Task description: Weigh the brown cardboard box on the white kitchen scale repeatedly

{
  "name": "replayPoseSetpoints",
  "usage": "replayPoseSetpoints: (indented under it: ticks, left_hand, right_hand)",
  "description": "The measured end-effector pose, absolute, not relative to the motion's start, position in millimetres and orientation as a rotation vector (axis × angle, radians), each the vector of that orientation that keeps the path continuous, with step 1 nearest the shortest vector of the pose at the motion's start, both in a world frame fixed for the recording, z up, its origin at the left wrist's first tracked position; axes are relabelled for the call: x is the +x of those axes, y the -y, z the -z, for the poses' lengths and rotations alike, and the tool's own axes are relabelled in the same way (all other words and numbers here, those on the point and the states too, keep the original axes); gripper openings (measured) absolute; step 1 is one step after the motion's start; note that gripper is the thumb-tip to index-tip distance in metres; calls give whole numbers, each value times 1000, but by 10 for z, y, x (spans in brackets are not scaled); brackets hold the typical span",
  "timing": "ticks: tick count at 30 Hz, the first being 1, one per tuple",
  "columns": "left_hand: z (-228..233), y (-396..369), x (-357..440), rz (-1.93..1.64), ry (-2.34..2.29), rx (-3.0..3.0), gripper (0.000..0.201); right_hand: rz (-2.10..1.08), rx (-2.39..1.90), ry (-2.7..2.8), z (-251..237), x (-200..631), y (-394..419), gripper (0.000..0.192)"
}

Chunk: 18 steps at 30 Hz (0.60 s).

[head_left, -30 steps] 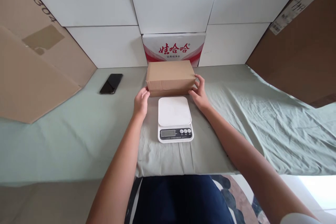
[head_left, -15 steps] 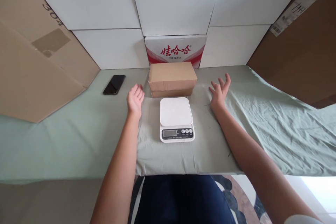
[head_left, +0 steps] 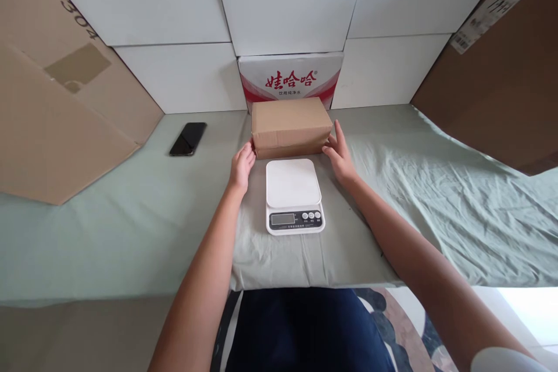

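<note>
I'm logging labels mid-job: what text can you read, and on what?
"娃哈哈®": white-and-red box
"饮用纯净水": same box, underneath
"304": left carton
Too small or blurred: scale panel and button print; right carton's label
No lettering visible: small brown box

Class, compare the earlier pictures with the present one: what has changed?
Half a second ago both hands were off the small cardboard box; now the left hand and right hand have moved inward to its lower sides. The box sits slightly further right. The white scale and black phone stayed put.
</note>
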<state>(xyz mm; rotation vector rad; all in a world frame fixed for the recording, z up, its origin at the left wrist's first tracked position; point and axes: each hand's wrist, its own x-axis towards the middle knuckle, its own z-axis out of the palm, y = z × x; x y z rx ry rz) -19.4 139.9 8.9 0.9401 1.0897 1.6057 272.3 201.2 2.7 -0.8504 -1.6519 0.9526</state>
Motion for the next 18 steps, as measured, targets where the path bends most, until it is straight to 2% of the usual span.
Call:
replayPoseSetpoints:
  ticks: [4, 11, 18]
  left_hand:
    - [-69, -1392, -192, -1619, -1114, 955, 67]
    - [-181, -1332, -186, -1652, -1103, 1027, 76]
    - [-324, -527, -83, -1776, -1008, 1228, 73]
  right_hand:
    - [-995, -918, 1614, -25, 2709, -2018, 95]
    - [-864, -951, 1675, -91, 2699, -1933, 86]
    - [-541, -742, 1771, -204, 2802, -1456, 84]
